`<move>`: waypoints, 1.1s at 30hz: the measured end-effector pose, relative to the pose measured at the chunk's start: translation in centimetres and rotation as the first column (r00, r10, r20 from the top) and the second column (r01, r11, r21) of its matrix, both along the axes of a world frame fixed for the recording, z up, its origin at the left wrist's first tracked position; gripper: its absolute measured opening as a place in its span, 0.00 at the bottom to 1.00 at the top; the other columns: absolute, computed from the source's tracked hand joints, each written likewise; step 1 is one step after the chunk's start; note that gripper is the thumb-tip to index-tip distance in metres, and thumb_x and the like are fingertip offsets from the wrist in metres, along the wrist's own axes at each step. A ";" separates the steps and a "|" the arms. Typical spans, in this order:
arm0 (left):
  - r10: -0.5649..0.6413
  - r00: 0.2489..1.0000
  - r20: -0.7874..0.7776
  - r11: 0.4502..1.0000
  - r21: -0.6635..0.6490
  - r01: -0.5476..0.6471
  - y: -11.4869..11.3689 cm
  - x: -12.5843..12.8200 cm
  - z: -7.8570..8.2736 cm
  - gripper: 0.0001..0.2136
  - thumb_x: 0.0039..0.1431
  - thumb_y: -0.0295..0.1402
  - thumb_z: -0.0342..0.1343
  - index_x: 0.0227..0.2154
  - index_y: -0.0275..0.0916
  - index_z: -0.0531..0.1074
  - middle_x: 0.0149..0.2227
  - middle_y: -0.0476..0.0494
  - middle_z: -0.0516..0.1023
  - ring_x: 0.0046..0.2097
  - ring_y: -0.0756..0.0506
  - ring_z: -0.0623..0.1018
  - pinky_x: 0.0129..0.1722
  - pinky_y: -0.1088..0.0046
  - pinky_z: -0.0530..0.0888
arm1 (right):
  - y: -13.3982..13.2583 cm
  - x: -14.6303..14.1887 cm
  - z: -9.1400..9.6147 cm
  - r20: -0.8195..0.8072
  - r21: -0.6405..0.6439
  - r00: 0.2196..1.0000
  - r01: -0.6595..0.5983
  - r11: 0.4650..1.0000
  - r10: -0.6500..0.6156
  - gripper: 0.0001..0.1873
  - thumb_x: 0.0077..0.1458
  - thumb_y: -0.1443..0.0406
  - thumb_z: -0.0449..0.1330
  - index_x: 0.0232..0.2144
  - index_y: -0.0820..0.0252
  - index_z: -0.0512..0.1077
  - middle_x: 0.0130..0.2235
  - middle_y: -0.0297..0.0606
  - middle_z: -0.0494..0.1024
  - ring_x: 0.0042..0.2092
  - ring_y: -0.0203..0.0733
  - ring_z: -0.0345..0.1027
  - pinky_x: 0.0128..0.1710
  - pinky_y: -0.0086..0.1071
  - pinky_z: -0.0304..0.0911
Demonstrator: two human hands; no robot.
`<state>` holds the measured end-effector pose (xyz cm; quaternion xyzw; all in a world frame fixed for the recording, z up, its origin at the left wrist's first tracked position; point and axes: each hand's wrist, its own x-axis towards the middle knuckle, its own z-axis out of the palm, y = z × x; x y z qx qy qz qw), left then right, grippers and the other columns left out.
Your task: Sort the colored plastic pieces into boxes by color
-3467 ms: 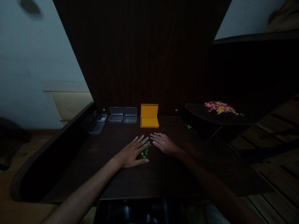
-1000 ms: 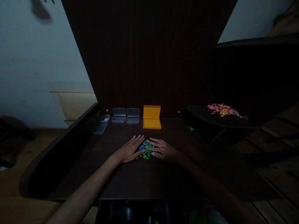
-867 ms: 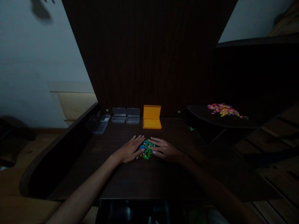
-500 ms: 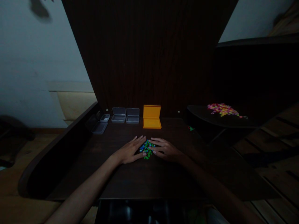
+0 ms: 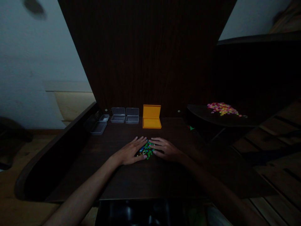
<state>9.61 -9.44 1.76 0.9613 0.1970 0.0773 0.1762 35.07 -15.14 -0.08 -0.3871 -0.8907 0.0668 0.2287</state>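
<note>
A small heap of green, blue and whitish pieces (image 5: 148, 150) lies on the dark wooden desk (image 5: 141, 182); the pieces are too small to name. My left hand (image 5: 131, 152) rests flat at the heap's left side, fingers stretched forward and thumb along its near edge. From the right, my right hand (image 5: 166, 149) lies over the heap's edge with fingers spread and tips touching the pieces. Parts of the heap are hidden under the fingers. Behind it stands an open orange box (image 5: 151, 123) with its lid raised.
Two open clear plastic boxes (image 5: 118, 119) (image 5: 132, 119) stand left of the orange one. More clear cases (image 5: 98, 128) lie by the left side panel. A pile of pink and yellow pieces (image 5: 223, 109) sits on the right shelf, with a small green-red item (image 5: 191, 128) below it.
The whole view has shifted slightly. My hands stay around the heap with small finger movements, and more pieces show beside my left thumb.
</note>
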 end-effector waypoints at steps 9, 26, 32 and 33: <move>-0.006 1.000 0.003 1.000 -0.009 0.006 0.0 0.0 0.0 0.35 0.63 0.52 0.43 0.67 0.40 0.43 0.68 0.38 0.47 0.69 0.40 0.48 0.67 0.53 0.49 | 0.1 0.0 -0.3 -0.027 0.047 1.000 -0.007 0.999 0.008 0.18 0.61 0.61 0.54 0.52 0.53 0.72 0.58 0.41 0.69 0.61 0.48 0.58 0.58 0.49 0.61; 0.083 0.996 -0.015 0.996 0.035 -0.082 0.2 -0.2 -0.7 0.38 0.62 0.54 0.42 0.67 0.36 0.40 0.68 0.34 0.45 0.69 0.39 0.46 0.67 0.54 0.46 | 0.2 -0.1 -0.3 -0.080 -0.009 0.996 0.043 0.999 -0.044 0.19 0.61 0.62 0.54 0.53 0.55 0.71 0.54 0.41 0.74 0.58 0.47 0.63 0.56 0.46 0.63; 0.045 0.999 -0.020 0.995 0.087 -0.043 0.0 0.3 -0.9 0.37 0.62 0.54 0.42 0.67 0.38 0.40 0.69 0.35 0.43 0.69 0.39 0.46 0.66 0.52 0.46 | 0.4 -0.3 -0.6 -0.126 -0.003 0.990 0.068 0.998 -0.068 0.22 0.60 0.61 0.55 0.56 0.57 0.69 0.56 0.43 0.72 0.59 0.47 0.63 0.58 0.47 0.62; 0.038 0.999 -0.010 0.995 0.095 -0.037 -0.1 0.5 -0.9 0.38 0.62 0.54 0.42 0.67 0.38 0.39 0.69 0.35 0.42 0.69 0.39 0.46 0.66 0.53 0.46 | 0.5 -0.3 -0.7 -0.131 -0.007 0.988 0.082 0.997 -0.083 0.22 0.61 0.61 0.54 0.57 0.58 0.68 0.57 0.44 0.71 0.59 0.47 0.62 0.58 0.47 0.61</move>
